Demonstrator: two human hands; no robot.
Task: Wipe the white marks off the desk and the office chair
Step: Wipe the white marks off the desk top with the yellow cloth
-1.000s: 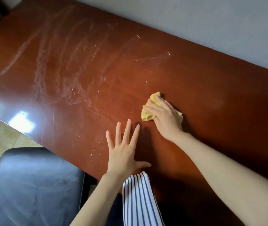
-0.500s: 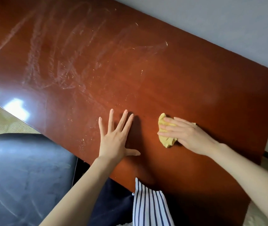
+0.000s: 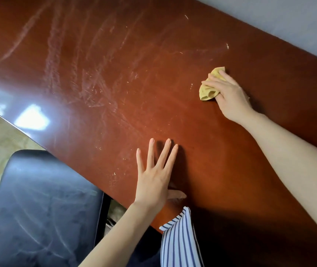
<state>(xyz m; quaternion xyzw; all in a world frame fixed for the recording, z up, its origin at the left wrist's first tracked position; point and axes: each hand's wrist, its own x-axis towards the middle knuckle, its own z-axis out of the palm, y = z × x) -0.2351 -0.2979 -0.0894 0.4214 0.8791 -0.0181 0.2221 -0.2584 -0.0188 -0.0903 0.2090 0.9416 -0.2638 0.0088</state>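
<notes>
The right hand (image 3: 229, 95), fingers curled over the yellow cloth (image 3: 208, 89), has swept toward the table's (image 3: 231, 170) far edge. The left hand (image 3: 153, 180) lies flat, empty. White marks (image 3: 88, 79) remain leftward.

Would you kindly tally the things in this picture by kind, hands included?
Desks: 1, desk
Chairs: 1, chair
Cloths: 1, yellow cloth
Hands: 2, left hand flat on the desk, right hand gripping the cloth
Garments: 1, striped garment
Total: 6
</notes>
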